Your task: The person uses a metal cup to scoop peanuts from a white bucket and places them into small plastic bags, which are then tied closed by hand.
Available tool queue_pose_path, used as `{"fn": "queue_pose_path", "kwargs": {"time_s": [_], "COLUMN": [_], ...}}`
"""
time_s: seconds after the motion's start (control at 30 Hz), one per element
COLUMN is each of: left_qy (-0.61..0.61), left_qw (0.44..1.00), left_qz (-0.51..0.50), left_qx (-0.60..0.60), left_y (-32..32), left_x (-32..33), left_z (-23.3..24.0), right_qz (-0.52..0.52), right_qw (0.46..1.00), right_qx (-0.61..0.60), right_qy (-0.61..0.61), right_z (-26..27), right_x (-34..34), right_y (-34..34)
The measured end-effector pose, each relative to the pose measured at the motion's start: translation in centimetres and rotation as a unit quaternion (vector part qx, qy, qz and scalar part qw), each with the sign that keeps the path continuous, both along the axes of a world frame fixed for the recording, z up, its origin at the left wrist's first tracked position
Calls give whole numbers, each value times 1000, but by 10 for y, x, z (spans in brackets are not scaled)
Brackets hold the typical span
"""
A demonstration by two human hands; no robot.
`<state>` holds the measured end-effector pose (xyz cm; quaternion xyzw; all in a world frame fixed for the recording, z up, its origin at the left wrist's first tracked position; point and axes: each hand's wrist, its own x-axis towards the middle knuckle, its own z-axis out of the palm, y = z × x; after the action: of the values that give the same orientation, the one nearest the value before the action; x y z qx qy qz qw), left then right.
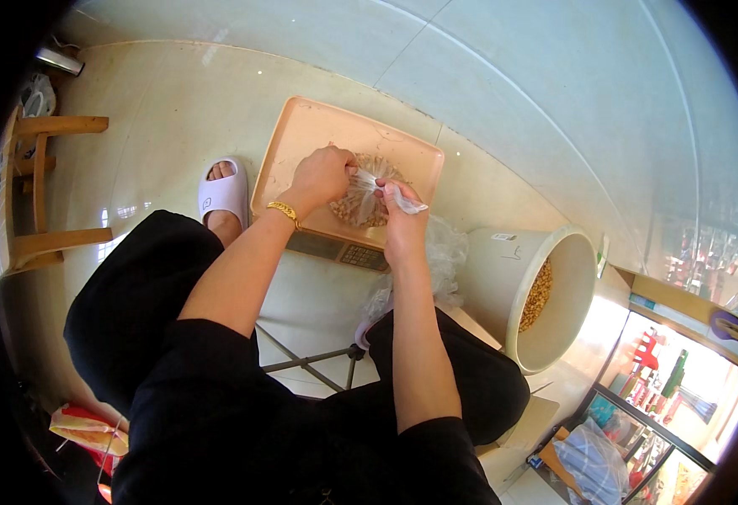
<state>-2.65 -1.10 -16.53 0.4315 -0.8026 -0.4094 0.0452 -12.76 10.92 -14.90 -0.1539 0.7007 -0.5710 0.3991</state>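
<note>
A clear plastic bag (362, 211) of small tan pieces, perhaps nuts or beans, rests on the orange-pink platform of a weighing scale (309, 132). Its neck is gathered and twisted between my hands. My left hand (324, 173), below a gold bracelet (285, 213), pinches the bag's gathered plastic on the left. On the right, my right hand (402, 205) grips the neck, and the loose end sticks out past the thumb. The scale's keypad (364, 255) faces me along its near edge.
A pale bucket (520, 284) with similar tan pieces (538, 297) stands to the right, beside crumpled clear plastic bags (448, 255). At left is a wooden chair (59, 243). A tiled wall (533, 95) rises behind the scale. My slippered foot (225, 192) is left of it.
</note>
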Motion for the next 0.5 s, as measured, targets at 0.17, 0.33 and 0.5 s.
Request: {"fn": "queue_pose_path", "kwargs": {"time_s": [0.17, 0.33, 0.5], "left_qy": [63, 89, 86], "left_qw": [983, 982, 990], "left_qz": [-33, -159, -106], "left_qx": [-169, -49, 43], "left_y": [10, 21, 17], "left_x": [-6, -17, -12], "left_z": [-13, 7, 4], "right_qz": [-68, -46, -50], "right_qw": [996, 998, 998], "right_qx": [60, 43, 36], "right_qy": [17, 10, 4], "right_z": [-10, -12, -10], "right_x": [-6, -13, -9], "right_y": [2, 4, 4]}}
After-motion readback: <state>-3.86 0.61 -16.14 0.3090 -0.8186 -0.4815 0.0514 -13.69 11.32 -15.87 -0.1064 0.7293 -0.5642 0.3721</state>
